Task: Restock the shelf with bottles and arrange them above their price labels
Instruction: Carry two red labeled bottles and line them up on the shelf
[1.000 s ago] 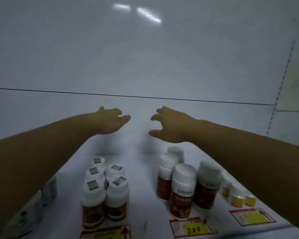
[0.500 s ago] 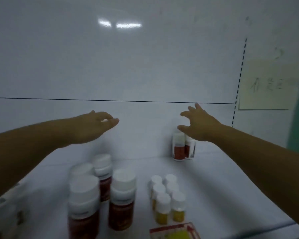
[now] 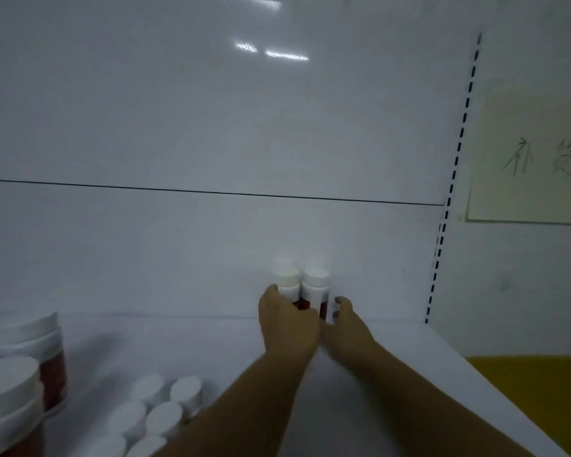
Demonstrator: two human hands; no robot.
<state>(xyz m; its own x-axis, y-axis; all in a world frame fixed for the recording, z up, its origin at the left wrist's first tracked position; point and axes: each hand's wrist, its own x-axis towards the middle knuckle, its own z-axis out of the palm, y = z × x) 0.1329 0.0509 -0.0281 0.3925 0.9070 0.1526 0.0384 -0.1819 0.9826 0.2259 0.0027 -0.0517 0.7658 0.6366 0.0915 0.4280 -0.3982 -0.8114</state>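
Head view, two white-capped red-labelled bottles (image 3: 315, 288) touching, left hand (image 3: 289, 328) grip curled round one, right hand (image 3: 348, 328) grip round the other

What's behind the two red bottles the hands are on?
Only the white back panel shows behind the pair of bottles, no further bottles. The left hand and right hand cover their lower halves, so anything low behind them is hidden.

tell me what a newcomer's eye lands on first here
The left hand and right hand clasp a pair of white-capped bottles standing against the shelf's back wall, mid-frame. At lower left loom big red bottles, and a handwritten paper note hangs at far right.
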